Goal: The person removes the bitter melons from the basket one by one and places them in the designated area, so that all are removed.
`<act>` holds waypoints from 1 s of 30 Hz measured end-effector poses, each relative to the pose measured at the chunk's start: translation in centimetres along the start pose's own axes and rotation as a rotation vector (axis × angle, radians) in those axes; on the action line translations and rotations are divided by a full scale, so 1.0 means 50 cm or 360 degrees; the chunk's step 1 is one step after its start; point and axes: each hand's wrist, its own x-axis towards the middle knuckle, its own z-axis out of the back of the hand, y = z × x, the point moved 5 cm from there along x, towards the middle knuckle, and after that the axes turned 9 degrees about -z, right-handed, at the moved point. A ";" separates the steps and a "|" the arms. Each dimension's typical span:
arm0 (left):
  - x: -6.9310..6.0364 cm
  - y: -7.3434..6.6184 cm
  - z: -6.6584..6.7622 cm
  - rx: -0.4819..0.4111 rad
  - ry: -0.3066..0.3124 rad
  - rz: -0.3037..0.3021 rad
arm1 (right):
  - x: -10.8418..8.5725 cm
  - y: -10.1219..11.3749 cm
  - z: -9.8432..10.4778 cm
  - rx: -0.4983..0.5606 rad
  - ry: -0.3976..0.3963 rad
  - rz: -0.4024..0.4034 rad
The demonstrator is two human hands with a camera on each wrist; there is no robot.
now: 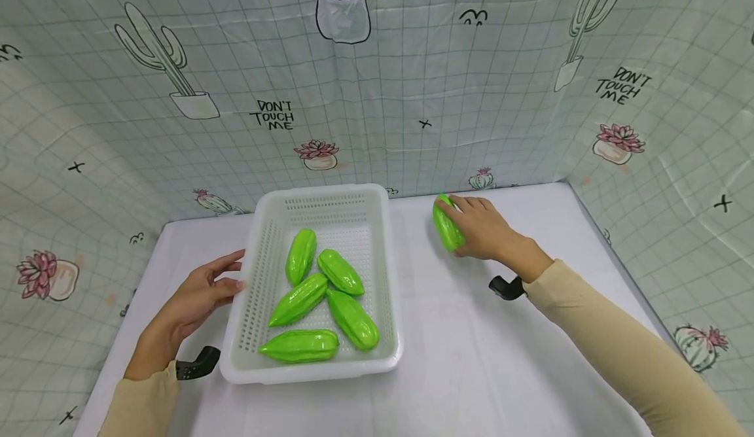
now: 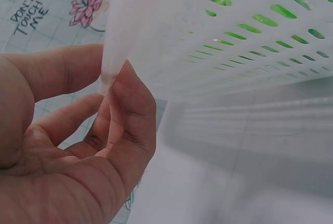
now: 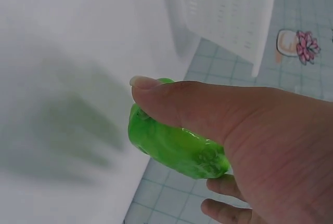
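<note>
In the head view, my right hand (image 1: pixel 483 231) holds a glossy green ridged fruit (image 1: pixel 446 227), shaped like a star fruit, at the table's far right. The thumb lies along its near side in the right wrist view, where the fruit (image 3: pixel 174 143) casts a blurred shadow on the cloth; the other fingers are mostly hidden. My left hand (image 1: pixel 197 296) is at the left side of a white perforated basket (image 1: pixel 385 280). Its thumb and finger pinch the basket's rim (image 2: pixel 112 31) in the left wrist view. Several similar green fruits (image 1: pixel 299 299) lie inside the basket.
A white cloth (image 1: pixel 448 352) covers the table. Behind and on both sides stands a grid-patterned curtain (image 1: pixel 383 84) with printed cacti. A black wrist mount (image 1: pixel 506 288) sits below my right wrist and another (image 1: pixel 199 363) at the left.
</note>
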 end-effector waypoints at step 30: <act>0.000 0.000 -0.002 -0.0006 -0.0020 0.0001 | 0.008 -0.043 -0.048 0.0010 0.0182 -0.0146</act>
